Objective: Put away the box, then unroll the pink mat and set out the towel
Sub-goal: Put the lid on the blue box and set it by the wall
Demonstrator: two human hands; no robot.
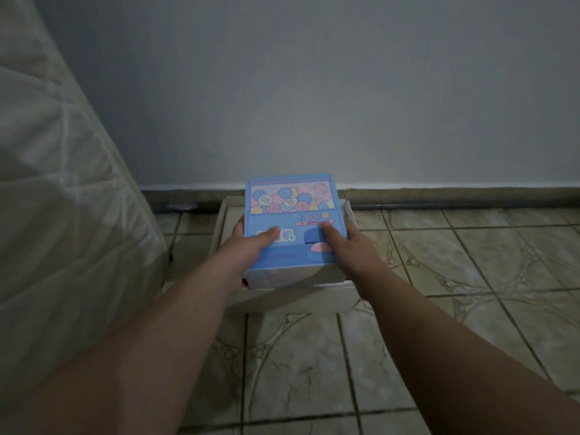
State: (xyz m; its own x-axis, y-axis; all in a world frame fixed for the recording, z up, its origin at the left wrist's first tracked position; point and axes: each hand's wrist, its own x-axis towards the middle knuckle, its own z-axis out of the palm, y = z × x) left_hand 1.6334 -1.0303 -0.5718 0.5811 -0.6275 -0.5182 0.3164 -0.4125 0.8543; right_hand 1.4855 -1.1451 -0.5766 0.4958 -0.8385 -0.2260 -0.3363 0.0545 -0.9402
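A blue box printed with numbered pink, blue and yellow balls is held between both hands, low over the floor near the wall. My left hand grips its left side, thumb on the lid. My right hand grips its right side, thumb on the lid too. Under the blue box lies a white cardboard box, wider than it, resting on the tiles against the skirting. No pink mat or towel is in view.
A pale quilted mattress leans up at the left, close beside the white box. A plain grey wall with a dark skirting runs across the back. Patterned beige floor tiles spread to the right and toward me.
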